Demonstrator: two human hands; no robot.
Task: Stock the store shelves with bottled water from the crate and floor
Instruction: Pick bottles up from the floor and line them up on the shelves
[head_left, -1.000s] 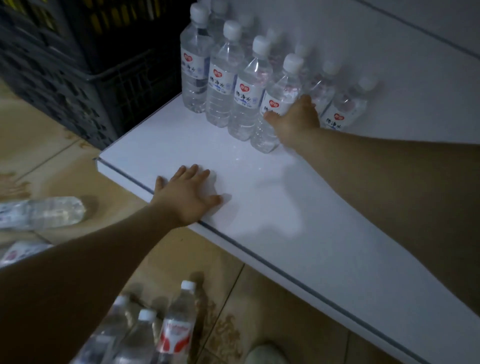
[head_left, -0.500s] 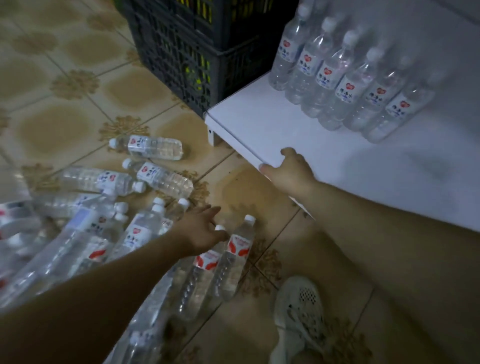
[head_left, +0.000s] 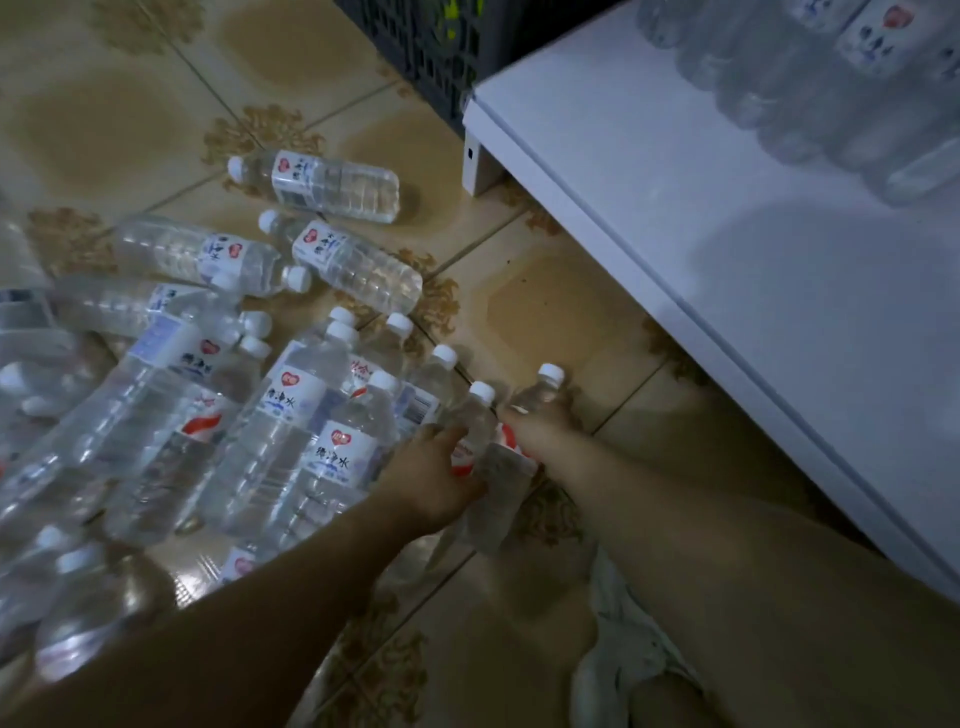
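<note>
Several clear water bottles (head_left: 291, 415) with white caps lie in a heap on the tiled floor at left and centre. Two red-labelled bottles lie side by side at the heap's right edge. My left hand (head_left: 431, 475) grips the left one (head_left: 475, 415) around its body. My right hand (head_left: 540, 428) wraps the shoulder of the right one (head_left: 540, 389), and its fingers are hidden behind the bottle. A row of bottles (head_left: 857, 78) stands on the white shelf (head_left: 675, 234) at the upper right.
A dark plastic crate (head_left: 431, 47) sits on the floor behind the shelf's left end. The shelf edge runs diagonally close to my right arm. Two more bottles (head_left: 332, 182) lie apart near the crate. My pale shoe (head_left: 618, 649) is at the bottom.
My view swung from the shelf down to the floor. The left hand left the shelf and reached the red-labelled bottles. The right hand came off the shelf edge and took the neighbouring bottle.
</note>
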